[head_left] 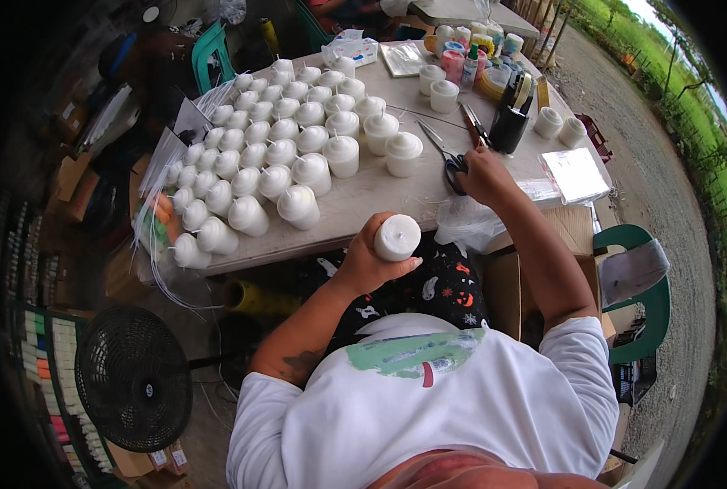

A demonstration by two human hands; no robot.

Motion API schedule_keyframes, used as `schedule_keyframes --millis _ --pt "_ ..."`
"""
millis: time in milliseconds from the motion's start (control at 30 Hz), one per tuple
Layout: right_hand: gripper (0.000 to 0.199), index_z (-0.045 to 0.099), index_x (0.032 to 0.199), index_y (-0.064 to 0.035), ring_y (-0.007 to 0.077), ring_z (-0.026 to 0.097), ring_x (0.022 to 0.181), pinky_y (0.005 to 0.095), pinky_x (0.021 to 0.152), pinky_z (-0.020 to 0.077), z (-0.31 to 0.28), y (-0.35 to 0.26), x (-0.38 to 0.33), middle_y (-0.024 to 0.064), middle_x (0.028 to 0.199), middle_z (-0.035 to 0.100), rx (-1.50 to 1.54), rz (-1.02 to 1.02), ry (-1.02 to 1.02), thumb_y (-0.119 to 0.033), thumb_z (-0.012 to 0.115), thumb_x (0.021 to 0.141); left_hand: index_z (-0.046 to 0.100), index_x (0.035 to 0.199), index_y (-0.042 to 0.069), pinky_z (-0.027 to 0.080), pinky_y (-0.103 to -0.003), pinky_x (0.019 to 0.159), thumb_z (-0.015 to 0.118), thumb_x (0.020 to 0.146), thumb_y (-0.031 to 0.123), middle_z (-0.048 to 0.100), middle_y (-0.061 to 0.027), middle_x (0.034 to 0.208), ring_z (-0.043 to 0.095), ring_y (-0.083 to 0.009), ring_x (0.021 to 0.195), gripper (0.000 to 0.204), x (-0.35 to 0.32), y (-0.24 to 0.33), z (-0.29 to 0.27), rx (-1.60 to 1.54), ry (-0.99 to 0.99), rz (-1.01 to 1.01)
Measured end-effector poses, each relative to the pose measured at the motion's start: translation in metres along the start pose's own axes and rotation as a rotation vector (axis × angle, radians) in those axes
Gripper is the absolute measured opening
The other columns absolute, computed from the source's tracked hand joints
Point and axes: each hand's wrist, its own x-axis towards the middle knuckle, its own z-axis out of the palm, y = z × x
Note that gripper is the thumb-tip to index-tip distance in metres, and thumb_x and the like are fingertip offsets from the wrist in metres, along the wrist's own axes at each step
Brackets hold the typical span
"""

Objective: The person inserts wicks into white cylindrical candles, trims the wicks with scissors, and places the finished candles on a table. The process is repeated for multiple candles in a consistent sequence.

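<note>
My left hand (pixel 363 266) is closed around a white candle (pixel 397 237) above my lap at the table's near edge, its flat round face toward me. My right hand (pixel 487 174) is over the table to the right, fingers curled down. It is beside the dark handles of the scissors (pixel 453 167) and touches or nearly touches the lower end of a slim red-and-black tool (pixel 473 122). What its fingertips grip is hidden. Many white candles with wicks stand in rows to the left; the closest to my hands is a thick candle (pixel 403 154).
Paint jars and bottles (pixel 469 65), a black tape dispenser (pixel 512 114) and two small white candles (pixel 561 127) stand on the right. Clear plastic (pixel 469 222) hangs over the near edge. A cardboard box (pixel 571 232) and green chair (pixel 645 318) are at my right, a black fan (pixel 135 379) at my left.
</note>
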Motion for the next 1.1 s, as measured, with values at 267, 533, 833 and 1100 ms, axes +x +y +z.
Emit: schedule_keyframes --millis 267,533,833,1100 --pt "0.023 0.068 0.095 0.0031 0.0295 0.068 0.073 0.0384 0.068 0.0530 -0.024 0.011 0.009 0.0147 0.081 0.069 0.366 0.159 -0.247 -0.006 0.063 0.075 0.050 0.114 0.009 0.051 -0.036 0.083 0.081 0.067 0.011 0.063 -0.0096 0.104 0.064 -0.0219 0.095 0.057 0.006 0.007 -0.002 0.103 0.135 0.121" --pt "0.047 0.053 0.121 0.0030 0.0241 0.062 0.100 0.0330 0.088 0.0484 -0.040 -0.052 -0.110 0.0112 0.106 0.062 1.864 -0.105 -0.123 -0.002 0.072 0.079 0.051 0.114 0.010 0.051 -0.040 0.083 0.078 0.063 0.010 0.064 -0.0127 0.102 0.065 -0.0300 0.094 0.058 0.015 0.007 0.002 0.216 0.159 0.168" --pt "0.031 0.052 0.116 -0.0027 0.0250 0.059 0.098 0.0375 0.086 0.0495 -0.062 -0.089 -0.139 0.0131 0.112 0.058 1.425 -0.401 0.388 -0.004 0.064 0.088 0.054 0.111 0.008 0.052 -0.041 0.081 0.076 0.062 0.010 0.064 -0.0144 0.100 0.064 -0.0333 0.093 0.054 0.014 0.022 -0.001 0.327 0.171 0.161" --pt "0.029 0.054 0.113 0.0005 0.0296 0.058 0.110 0.0406 0.095 0.0463 -0.041 -0.082 -0.139 0.0134 0.115 0.057 1.170 -0.548 0.301 0.011 0.055 0.086 0.055 0.108 0.007 0.053 -0.040 0.080 0.076 0.061 0.010 0.066 -0.0137 0.098 0.066 -0.0315 0.091 0.052 0.016 0.031 0.001 0.244 0.126 0.143"
